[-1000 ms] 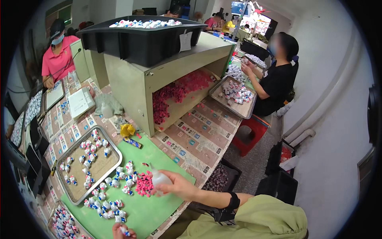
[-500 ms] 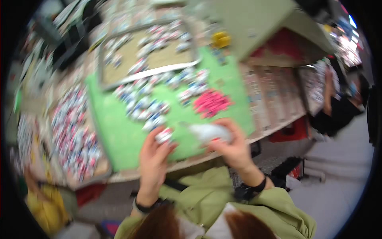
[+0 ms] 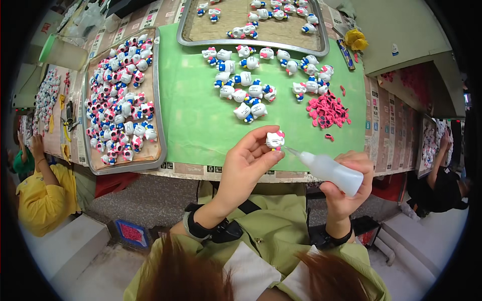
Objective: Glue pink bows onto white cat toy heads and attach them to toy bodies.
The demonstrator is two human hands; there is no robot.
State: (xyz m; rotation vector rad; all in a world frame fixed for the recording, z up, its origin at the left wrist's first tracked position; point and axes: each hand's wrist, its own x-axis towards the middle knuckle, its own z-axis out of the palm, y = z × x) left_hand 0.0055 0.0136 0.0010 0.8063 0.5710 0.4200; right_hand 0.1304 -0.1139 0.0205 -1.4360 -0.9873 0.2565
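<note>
Between the thumb and fingers of my left hand [image 3: 247,161] is a small white cat figurine [image 3: 274,140] with a pink bow. My right hand [image 3: 351,183] grips a translucent white squeeze bottle [image 3: 331,172], tilted with its thin nozzle pointing left. The nozzle tip meets or nearly meets the figurine's side; I cannot tell whether they touch. Beyond my hands, several similar white and blue figurines [image 3: 244,78] lie on the green mat [image 3: 193,108]. A heap of small pink pieces [image 3: 326,109] lies on the mat's right part, past the bottle.
A metal-rimmed tray [image 3: 161,100] full of pink-trimmed figurines stands at left. Another tray [image 3: 221,31] with scattered figurines stands at the back. At back right are a yellow flower-like object [image 3: 355,40] and a blue tube [image 3: 345,54]. Co-workers [image 3: 47,193] sit at both sides.
The view has shifted and sharpened. The squeeze bottle's nozzle has come up close to the figurine in my left hand; before, the two were farther apart.
</note>
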